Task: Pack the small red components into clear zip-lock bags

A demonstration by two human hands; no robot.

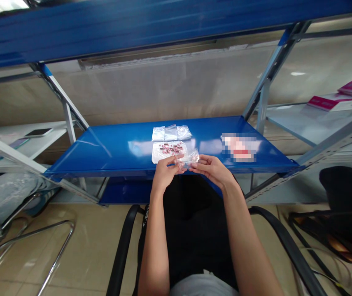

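Observation:
Between both hands, at the shelf's front edge, is a small clear plastic bag (pixel 192 156). My left hand (pixel 167 170) pinches its left side, where some reddish bits show near the fingertips; what they are is too small to tell. On the other side, my right hand (pixel 210 167) grips the bag's right edge with thumb and fingers. Just beyond the left fingers lies a white tray (pixel 155 155) holding several small red and dark pieces (pixel 172 148). Behind the tray, clear plastic bags (pixel 171 132) lie flat in a row.
The blue shelf (pixel 114 148) spans the space ahead, with another blue shelf (pixel 151 28) above. A blurred-out red and white item (pixel 240 147) lies to the right. Pink and white boxes (pixel 336 100) sit on the right-hand rack; phones (pixel 39 132) lie on the left-hand one. Chair armrests (pixel 126 250) flank me.

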